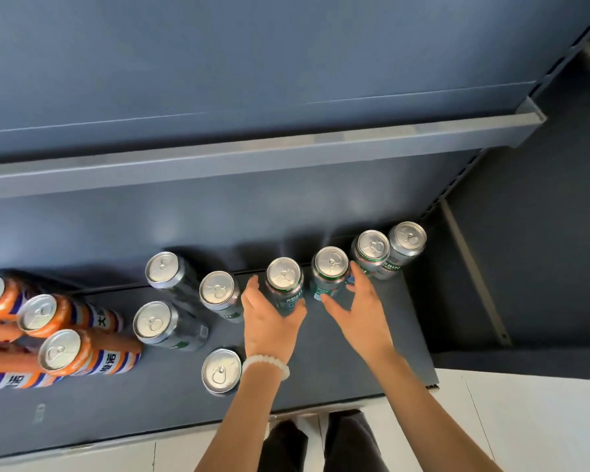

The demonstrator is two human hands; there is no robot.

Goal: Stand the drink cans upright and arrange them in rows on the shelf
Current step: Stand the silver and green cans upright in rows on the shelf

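Four green-and-silver drink cans stand upright in a row at the back right of the dark shelf point(372, 352). My left hand point(269, 321) cups the leftmost of that row, a green can point(284, 284), with fingers on its left side and thumb on its right. My right hand point(361, 308) is spread around the second green can point(331, 270), thumb tip at its lower left and fingertips at its right, the palm clear of it. Two more cans point(372, 250) point(407, 241) stand to the right. Several silver cans point(218, 291) stand loosely to the left.
Orange, white and blue cans point(82, 352) are grouped at the far left of the shelf. A lone silver can point(221, 371) stands near the front, beside my left wrist. An upper shelf edge point(252, 155) overhangs the back. White floor lies to the front right.
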